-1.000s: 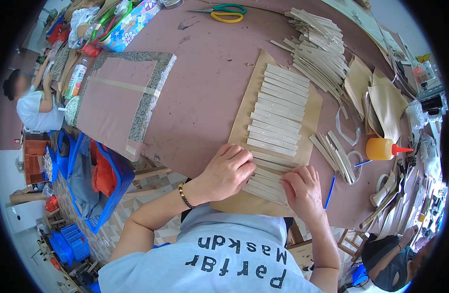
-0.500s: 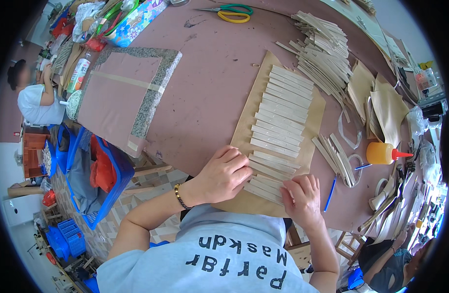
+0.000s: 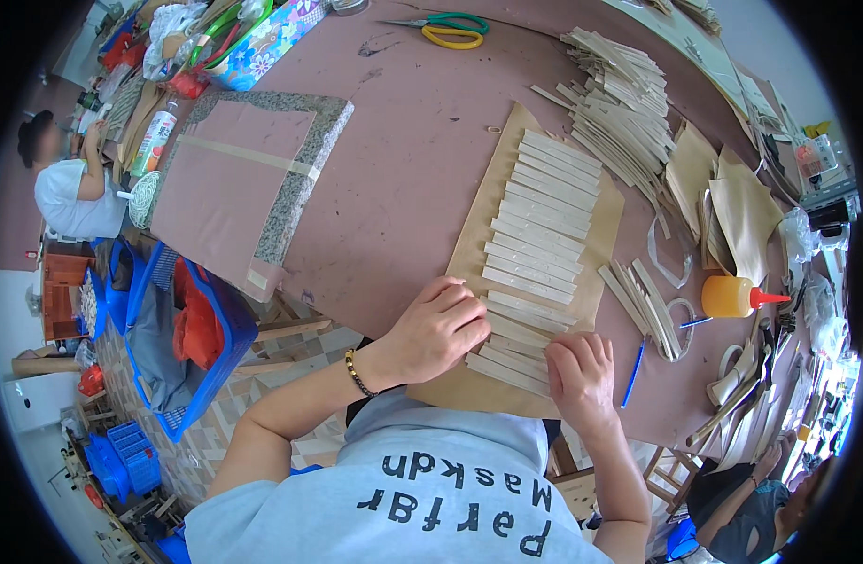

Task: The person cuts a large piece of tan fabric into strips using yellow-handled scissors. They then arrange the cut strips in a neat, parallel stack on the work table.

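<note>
A tan sheet [image 3: 602, 273] lies on the table, bearing a column of narrow beige strips [image 3: 539, 221] set side by side. My left hand [image 3: 433, 331], a beaded bracelet at its wrist, is closed at the left end of one beige strip [image 3: 520, 336] in the lower part of the column. At that strip's right end my right hand [image 3: 582, 369] is closed too, fingers bent and thumb pressed in. The fingers partly hide both ends. More strips lie just below, close to the sheet's near edge.
Loose strips are heaped [image 3: 624, 103] at the back right. A glue bottle [image 3: 727, 296] with a red tip, a blue pen [image 3: 634, 374] and tan pieces [image 3: 746, 202] lie to the right. Scissors [image 3: 455, 30] are at the back, a stone slab [image 3: 318, 141] at left. Co-workers [image 3: 79, 193] sit nearby.
My left hand has moved slightly right along the strips. My right hand has barely shifted, and the strip between my hands lies a little differently.
</note>
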{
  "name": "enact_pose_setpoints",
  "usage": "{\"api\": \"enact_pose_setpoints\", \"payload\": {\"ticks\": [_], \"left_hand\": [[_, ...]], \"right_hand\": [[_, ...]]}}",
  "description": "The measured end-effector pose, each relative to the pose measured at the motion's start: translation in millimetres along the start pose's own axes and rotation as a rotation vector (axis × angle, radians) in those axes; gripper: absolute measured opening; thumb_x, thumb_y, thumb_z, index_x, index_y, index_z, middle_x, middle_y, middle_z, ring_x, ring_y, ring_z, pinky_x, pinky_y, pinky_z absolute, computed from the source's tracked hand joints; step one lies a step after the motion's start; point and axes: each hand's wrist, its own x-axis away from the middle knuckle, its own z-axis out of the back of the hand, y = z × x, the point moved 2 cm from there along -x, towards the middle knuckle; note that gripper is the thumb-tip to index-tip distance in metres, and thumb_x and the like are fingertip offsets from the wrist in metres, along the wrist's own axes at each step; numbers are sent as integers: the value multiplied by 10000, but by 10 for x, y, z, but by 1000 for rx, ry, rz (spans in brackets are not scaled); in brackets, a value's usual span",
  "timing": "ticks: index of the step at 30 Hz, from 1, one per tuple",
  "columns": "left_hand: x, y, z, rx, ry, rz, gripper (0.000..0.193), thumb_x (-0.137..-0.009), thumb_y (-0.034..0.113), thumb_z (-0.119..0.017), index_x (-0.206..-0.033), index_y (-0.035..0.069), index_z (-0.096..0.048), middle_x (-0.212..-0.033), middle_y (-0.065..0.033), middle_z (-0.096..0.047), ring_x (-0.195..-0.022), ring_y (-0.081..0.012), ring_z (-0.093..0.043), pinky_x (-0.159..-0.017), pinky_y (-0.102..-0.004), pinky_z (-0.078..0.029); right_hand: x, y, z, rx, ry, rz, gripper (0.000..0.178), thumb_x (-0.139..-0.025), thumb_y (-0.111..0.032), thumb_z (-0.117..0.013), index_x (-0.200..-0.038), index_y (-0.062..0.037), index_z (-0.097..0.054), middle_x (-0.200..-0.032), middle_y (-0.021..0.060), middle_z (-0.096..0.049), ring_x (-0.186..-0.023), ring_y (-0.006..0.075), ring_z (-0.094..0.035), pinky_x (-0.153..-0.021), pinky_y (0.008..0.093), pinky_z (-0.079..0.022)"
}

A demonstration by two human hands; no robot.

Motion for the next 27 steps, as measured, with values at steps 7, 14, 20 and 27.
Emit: {"api": "enact_pose_setpoints", "payload": {"ticks": [7, 14, 20, 27], "left_hand": [[71, 26, 10, 24, -55, -3, 145, -746, 53, -717, -887, 61, -686, -941, -28, -603, -938, -215, -575, -976, -407, -445], [-70, 7, -7, 0, -64, -95, 241, -802, 89, -678, -1028, 10, -710, -1190, -106, -633, -1157, -270, -579, -1007, -398, -473], [-23, 13, 3, -48, -106, -120, 260, -827, 120, -653, -1047, -8, -709, -1224, -131, -638, -1240, -296, -553, -1010, -402, -489], [124, 51, 13, -114, -128, -128, 245, -837, 147, -645, -1029, 16, -722, -1238, -103, -655, -1305, -307, -514, -1079, -436, -427]], "right_hand": [[58, -62, 27, -56, -62, -34, 167, -759, -61, -738, -913, -69, -672, -913, 40, -619, -842, 233, -576, -740, 380, -429], [14, -104, 33, -2, -51, -13, 213, -754, -69, -737, -960, -79, -685, -888, 32, -597, -822, 218, -568, -746, 364, -431], [61, -120, 9, -10, -83, 13, 275, -725, -56, -726, -996, -76, -687, -860, 26, -575, -815, 206, -565, -762, 357, -436], [26, -124, 26, 28, -114, 29, 297, -728, -63, -692, -1024, -61, -675, -891, 34, -573, -850, 206, -559, -804, 358, -434]]}}
